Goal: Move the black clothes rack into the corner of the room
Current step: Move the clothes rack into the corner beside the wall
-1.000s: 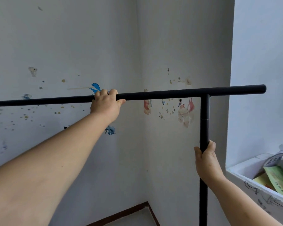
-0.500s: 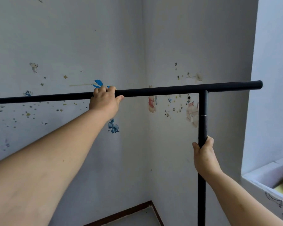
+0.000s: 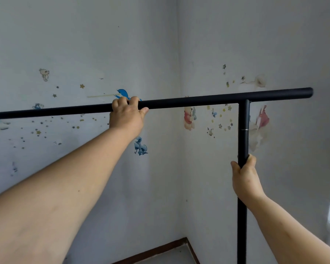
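Left hand (image 3: pixel 126 117) wrapped over the top bar (image 3: pixel 179 102) of the black clothes rack (image 3: pixel 243 130), fingers (image 3: pixel 122 101) curled shut around it from above, thumb tip poking out on the right side just under the bar. Right hand (image 3: pixel 245 178) closed around the rack's upright post (image 3: pixel 242 225), fingers hidden behind the post, thumb on the left of it. Top bar runs off frame to the left of the left-hand fingers and ends in a free tip well right of the post. Post joins the bar above the right-hand fingers and drops out of frame below them. Rack sits in front of the room corner (image 3: pixel 179 168), beyond both sets of fingers, between the two hands. Cartoon stickers (image 3: pixel 189 117) on both walls. Brown baseboard (image 3: pixel 160 250) and a bit of floor (image 3: pixel 170 258) low down, below the fingers.
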The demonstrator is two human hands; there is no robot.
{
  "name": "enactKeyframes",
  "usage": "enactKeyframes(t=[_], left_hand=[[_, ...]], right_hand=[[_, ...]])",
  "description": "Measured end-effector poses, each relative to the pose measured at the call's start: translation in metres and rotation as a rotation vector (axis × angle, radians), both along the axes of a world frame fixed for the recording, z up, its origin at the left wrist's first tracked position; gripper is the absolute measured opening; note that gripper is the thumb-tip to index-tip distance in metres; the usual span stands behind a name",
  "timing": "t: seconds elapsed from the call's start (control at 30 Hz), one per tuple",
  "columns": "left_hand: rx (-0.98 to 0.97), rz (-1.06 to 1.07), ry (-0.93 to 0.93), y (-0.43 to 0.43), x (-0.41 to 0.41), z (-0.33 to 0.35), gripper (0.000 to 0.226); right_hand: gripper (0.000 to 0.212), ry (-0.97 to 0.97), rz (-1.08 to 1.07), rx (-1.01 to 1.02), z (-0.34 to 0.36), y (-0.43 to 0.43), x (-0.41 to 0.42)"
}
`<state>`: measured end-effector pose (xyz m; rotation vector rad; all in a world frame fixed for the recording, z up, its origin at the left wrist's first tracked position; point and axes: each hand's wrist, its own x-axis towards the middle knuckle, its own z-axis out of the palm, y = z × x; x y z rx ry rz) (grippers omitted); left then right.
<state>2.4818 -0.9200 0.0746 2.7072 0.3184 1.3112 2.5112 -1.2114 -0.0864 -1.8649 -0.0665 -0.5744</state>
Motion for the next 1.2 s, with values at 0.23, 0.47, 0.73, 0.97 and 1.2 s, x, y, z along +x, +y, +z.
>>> enactKeyframes(t=[0.23, 0.47, 0.73, 0.97, 1.2], left_hand=[[-0.006, 0.003, -0.014, 0.043, 0.034, 0.001, 0.051], [-0.008, 0.004, -0.002, 0.078, 0.059, 0.001, 0.045], [-0.058, -0.003, 0.020, 0.092, 0.094, 0.007, 0.043], [-0.062, 0.089, 0.013, 0.114, 0.119, 0.007, 0.039], [-0.097, 0.150, 0.046, 0.134, 0.130, 0.008, 0.035]], right_hand=[[0.029, -0.018, -0.015, 0.083, 0.002, 0.046, 0.048], [0.021, -0.008, -0.057, 0.069, 0.000, 0.083, 0.088], [0.035, -0.108, -0.080, 0.043, -0.002, 0.099, 0.124], [0.034, -0.066, 0.013, 0.087, 0.001, 0.124, 0.164], [0.017, 0.069, 0.149, 0.102, 0.003, 0.152, 0.196]])
